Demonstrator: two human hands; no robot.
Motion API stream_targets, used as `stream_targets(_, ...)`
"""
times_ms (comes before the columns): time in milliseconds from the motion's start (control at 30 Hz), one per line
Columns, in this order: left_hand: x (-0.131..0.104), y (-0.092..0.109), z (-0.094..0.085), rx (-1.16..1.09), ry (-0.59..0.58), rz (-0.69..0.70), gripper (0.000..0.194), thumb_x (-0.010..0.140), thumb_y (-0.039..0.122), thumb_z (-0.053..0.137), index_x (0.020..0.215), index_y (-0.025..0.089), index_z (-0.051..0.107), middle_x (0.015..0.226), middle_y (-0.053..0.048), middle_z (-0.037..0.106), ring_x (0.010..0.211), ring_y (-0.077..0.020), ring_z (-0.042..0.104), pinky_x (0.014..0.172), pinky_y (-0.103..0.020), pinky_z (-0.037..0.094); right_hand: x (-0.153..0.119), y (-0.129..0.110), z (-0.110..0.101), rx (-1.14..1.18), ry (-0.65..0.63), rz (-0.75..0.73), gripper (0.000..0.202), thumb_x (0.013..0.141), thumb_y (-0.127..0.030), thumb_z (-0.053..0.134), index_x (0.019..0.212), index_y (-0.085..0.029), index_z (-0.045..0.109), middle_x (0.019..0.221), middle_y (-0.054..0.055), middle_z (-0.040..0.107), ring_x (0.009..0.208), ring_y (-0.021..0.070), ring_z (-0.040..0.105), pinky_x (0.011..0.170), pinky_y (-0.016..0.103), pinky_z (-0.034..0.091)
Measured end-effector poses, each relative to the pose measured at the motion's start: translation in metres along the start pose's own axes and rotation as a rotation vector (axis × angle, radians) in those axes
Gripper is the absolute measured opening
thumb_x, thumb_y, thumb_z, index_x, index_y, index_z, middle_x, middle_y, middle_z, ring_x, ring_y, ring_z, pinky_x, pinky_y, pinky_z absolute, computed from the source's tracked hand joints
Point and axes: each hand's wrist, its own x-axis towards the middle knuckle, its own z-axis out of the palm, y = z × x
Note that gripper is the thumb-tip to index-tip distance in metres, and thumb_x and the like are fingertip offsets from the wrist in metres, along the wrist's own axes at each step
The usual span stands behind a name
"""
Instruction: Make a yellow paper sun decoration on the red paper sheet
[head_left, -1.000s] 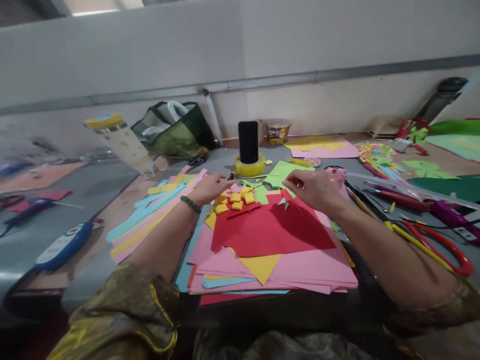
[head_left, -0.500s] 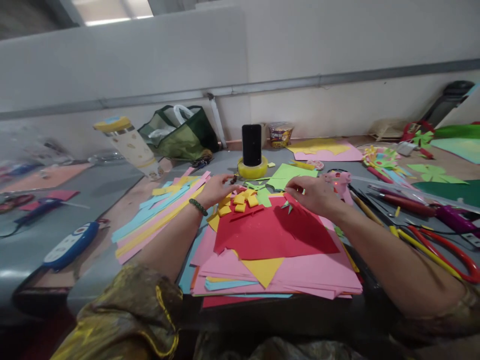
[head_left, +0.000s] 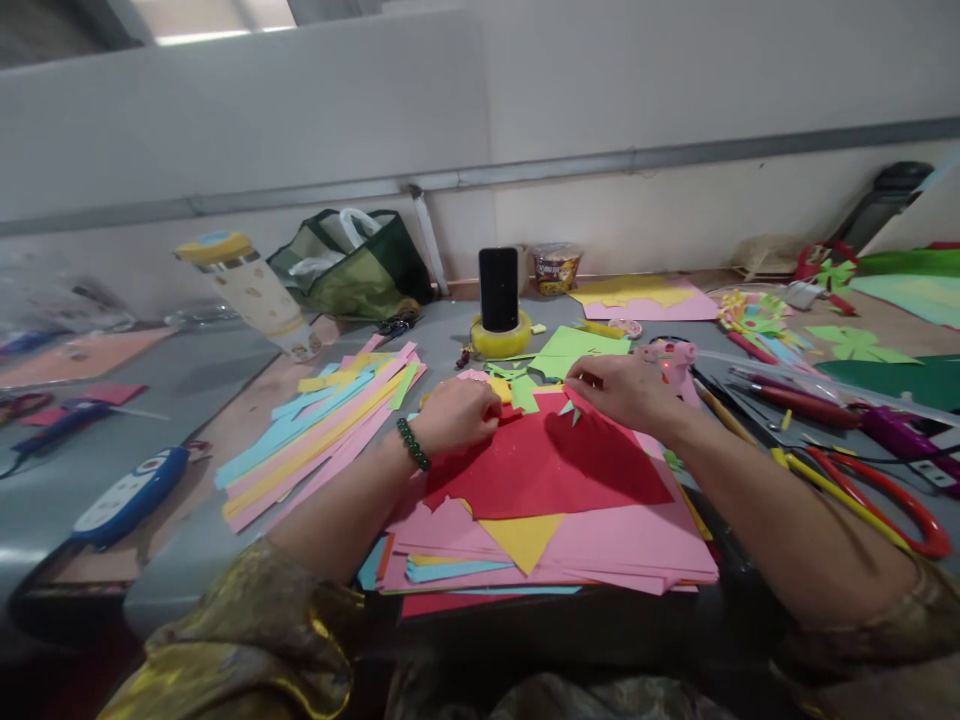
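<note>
My left hand point(head_left: 457, 415) is closed, fingers curled down over the left part of a red paper sheet point(head_left: 555, 465). It covers most of the small folded yellow paper pieces point(head_left: 500, 391); whatever its fingertips hold is hidden. At the sheet's far edge, my right hand point(head_left: 619, 385) is closed with thumb and fingers together, and I cannot make out what is between them. A small pale green pointed scrap point(head_left: 574, 411) shows just below those fingers. The red sheet lies on a stack of pink paper point(head_left: 622, 545), with a yellow corner point(head_left: 529, 540) sticking out.
Coloured paper strips point(head_left: 315, 430) lie on the left. Beyond the hands are green sheets point(head_left: 581, 350) and a phone point(head_left: 499, 288) standing in a tape roll point(head_left: 501, 342). A pink glue gun point(head_left: 673, 362), pens and red-handled scissors point(head_left: 900, 500) are on the right. A tumbler point(head_left: 251, 295) stands back left.
My left hand has come nearer and to the right, now covering the yellow pieces. A light green strip has appeared beside the strips on the left. My right hand has hardly moved.
</note>
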Motion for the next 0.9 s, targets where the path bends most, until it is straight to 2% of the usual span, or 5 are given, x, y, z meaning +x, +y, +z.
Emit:
stream_targets(133, 0.000, -0.010, -0.008, -0.321, 0.059, -0.069, 0.015, 0.071, 0.024, 0.062, 0.068, 0.024, 0.077, 0.066, -0.002, 0.070, 0.059, -0.0165, 0.055, 0.057, -0.027, 0.036, 0.000, 0.000, 0.000, -0.007, 0.005, 0.005, 0.019, 0.086, -0.026, 0.055, 0.082, -0.022, 0.073, 0.074, 0.007, 0.072, 0.068, 0.0201, 0.062, 0.061, 0.028, 0.037)
stream_targets(267, -0.001, -0.017, -0.016, -0.731, -0.016, -0.125, 0.021, 0.072, 0.038, 0.067, 0.067, 0.019, 0.075, 0.056, 0.000, 0.060, 0.052, -0.0118, 0.045, 0.051, -0.025, 0.033, -0.001, 0.000, 0.002, 0.094, 0.007, -0.012, 0.020, 0.086, -0.026, 0.053, 0.079, -0.021, 0.071, 0.072, 0.005, 0.070, 0.065, 0.0179, 0.060, 0.060, 0.027, 0.038)
stream_targets(500, -0.002, -0.015, -0.019, -1.076, -0.062, -0.249, 0.028, 0.060, 0.042, 0.080, 0.068, 0.016, 0.071, 0.063, 0.000, 0.062, 0.055, -0.0094, 0.045, 0.048, -0.022, 0.031, -0.002, -0.002, 0.010, 0.405, -0.025, -0.037, 0.024, 0.085, -0.036, 0.053, 0.074, -0.019, 0.065, 0.067, 0.003, 0.065, 0.062, 0.0159, 0.056, 0.060, 0.027, 0.039)
stream_targets(700, -0.005, 0.005, -0.012, -0.964, -0.173, -0.098, 0.032, 0.068, 0.046, 0.074, 0.073, 0.015, 0.070, 0.058, 0.002, 0.056, 0.054, -0.0087, 0.042, 0.051, -0.022, 0.034, -0.006, -0.012, 0.016, 0.779, -0.052, -0.110, 0.033, 0.080, -0.045, 0.063, 0.098, -0.018, 0.066, 0.085, 0.005, 0.070, 0.076, 0.0171, 0.063, 0.068, 0.029, 0.049)
stream_targets(900, -0.011, -0.012, -0.037, -0.459, -0.364, 0.021, 0.033, 0.071, 0.049, 0.061, 0.070, 0.017, 0.066, 0.065, 0.000, 0.060, 0.061, -0.0126, 0.048, 0.057, -0.023, 0.037, -0.010, -0.016, 0.013, 0.609, -0.364, -0.178, 0.027, 0.082, -0.038, 0.069, 0.097, -0.016, 0.071, 0.081, 0.004, 0.071, 0.074, 0.0149, 0.063, 0.068, 0.025, 0.048)
